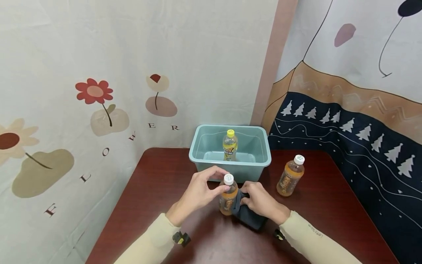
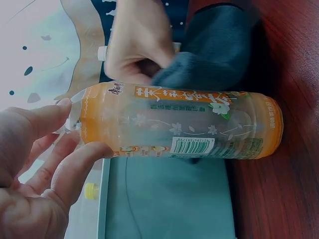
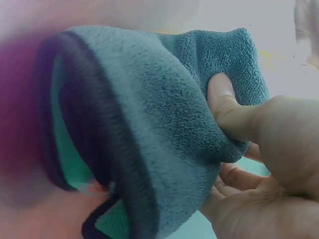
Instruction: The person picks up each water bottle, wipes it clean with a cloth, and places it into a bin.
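A clear bottle [image 1: 227,202] with an orange label and white cap stands on the table in front of the bin. My left hand [image 1: 202,186] holds it near its neck, thumb and fingers on either side, as the left wrist view shows. In my right hand [image 1: 260,200] is a dark grey-blue cloth [image 3: 164,109], pinched between thumb and fingers. The cloth touches the side of the bottle, and its loose end hangs down toward the table.
A teal plastic bin [image 1: 194,156] stands at the back, with a yellow-capped bottle [image 1: 230,146] upright inside. To the right, a second orange-labelled bottle [image 1: 290,177] stands on the dark red table [image 1: 155,179]. Printed curtains hang behind and at the right.
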`<state>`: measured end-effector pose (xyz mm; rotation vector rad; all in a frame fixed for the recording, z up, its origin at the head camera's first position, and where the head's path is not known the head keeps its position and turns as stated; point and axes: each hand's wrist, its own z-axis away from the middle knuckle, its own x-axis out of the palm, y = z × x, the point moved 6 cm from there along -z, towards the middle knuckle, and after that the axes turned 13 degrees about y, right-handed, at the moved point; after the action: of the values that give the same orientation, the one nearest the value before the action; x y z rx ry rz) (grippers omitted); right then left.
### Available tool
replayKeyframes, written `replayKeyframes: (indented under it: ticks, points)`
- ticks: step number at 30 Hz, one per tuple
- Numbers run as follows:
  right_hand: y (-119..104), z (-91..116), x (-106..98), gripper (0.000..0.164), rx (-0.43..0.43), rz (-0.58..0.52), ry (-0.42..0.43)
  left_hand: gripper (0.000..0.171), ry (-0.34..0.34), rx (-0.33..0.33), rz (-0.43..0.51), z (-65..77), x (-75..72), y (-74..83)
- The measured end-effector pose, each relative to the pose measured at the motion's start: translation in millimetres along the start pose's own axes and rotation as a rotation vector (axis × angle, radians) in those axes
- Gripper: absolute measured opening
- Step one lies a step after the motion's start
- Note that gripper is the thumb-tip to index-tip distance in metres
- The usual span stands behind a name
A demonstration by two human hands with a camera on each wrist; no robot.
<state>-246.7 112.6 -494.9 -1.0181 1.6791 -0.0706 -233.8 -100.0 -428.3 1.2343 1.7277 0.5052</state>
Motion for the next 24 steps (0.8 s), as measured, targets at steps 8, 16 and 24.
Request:
replayKeyframes:
  ticks: [8, 16, 24]
  points:
    - [-30, -16, -44, 0.017, 0.002, -0.015, 0.073, 0.030, 0.018, 0.004, 0.023, -2.0, -3.1, 0.3]
    - [-53, -27, -62, 0.024, -0.042, -0.048, 0.130, 0.030, 0.015, -0.018, 0.021, -3.6, -3.6, -1.9]
    - [-53, -24, -61, 0.023, -0.033, -0.050, 0.143, 0.030, 0.006, -0.025, 0.034, -2.4, -3.3, -1.8]
